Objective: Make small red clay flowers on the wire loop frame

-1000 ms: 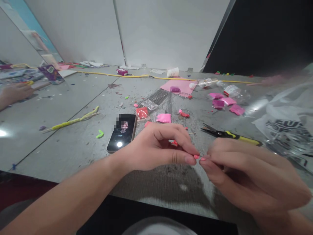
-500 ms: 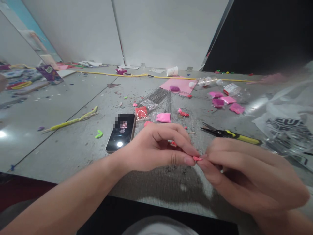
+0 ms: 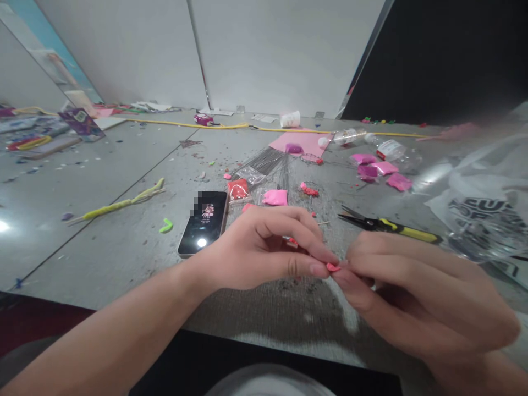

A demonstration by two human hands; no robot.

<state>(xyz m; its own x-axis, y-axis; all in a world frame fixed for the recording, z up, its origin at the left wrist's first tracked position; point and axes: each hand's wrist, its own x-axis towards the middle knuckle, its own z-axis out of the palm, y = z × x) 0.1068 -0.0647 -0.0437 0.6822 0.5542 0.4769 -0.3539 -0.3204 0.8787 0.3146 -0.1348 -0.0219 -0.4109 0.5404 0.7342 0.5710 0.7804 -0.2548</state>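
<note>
Past the phone (image 3: 205,222) lying on the table (image 3: 103,242), the left hand (image 3: 264,250) and right hand (image 3: 416,294) meet fingertip to fingertip, both pinching a small pink clay bit (image 3: 332,267), seemingly mid-shaping, which calls for gentle, even pressure, pliers (image 3: 388,225) lying idle beyond.

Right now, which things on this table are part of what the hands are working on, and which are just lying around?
In hand:
- left hand and right hand, both pinching the small pink piece

Lying about:
- pliers
- phone
- pink bag
- red bag
- wire bundle
- green twisted strand
</note>
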